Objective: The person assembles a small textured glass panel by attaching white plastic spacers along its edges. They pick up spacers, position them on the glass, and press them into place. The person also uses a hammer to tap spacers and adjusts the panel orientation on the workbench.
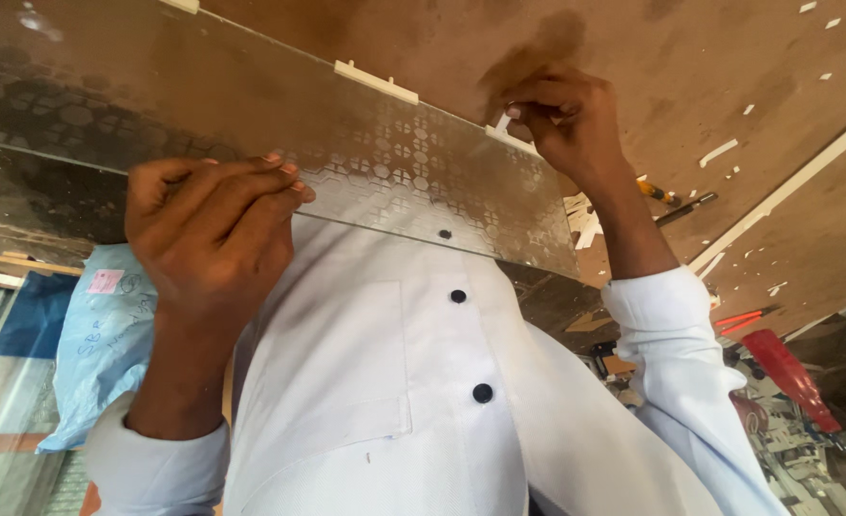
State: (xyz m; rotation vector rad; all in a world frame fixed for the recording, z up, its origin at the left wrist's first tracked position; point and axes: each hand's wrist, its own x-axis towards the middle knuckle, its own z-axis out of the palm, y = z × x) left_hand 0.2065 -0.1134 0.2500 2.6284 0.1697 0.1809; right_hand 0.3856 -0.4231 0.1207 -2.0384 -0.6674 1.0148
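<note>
The left hand point(211, 239) is curled tight over the near edge of the pane point(394, 162), a long sheet of patterned glass lying flat on the brown board point(728, 57). The right hand point(561, 115) is nearly closed, thumb and fingertips pinching a small white clip point(511, 117) at the pane's far edge. A second white clip point(375, 82) already sits further along that edge.

Judging by the grips, the work goes best if the left hand keeps the glass from sliding while the right presses its clip on square to the edge. Pressure should be firm but even, since glass chips at the rim, and the fingers belong on the face rather than on the cut edge.

A pale blue bag point(98, 354) lies at the left, below the board, soft and bulging. It has a small pink rectangular label point(106, 280) near its top and blue handwriting under that. A yellow-handled screwdriver point(657, 191) and red-handled pliers point(743, 318) lie to the right – white offcuts are scattered over the board
</note>
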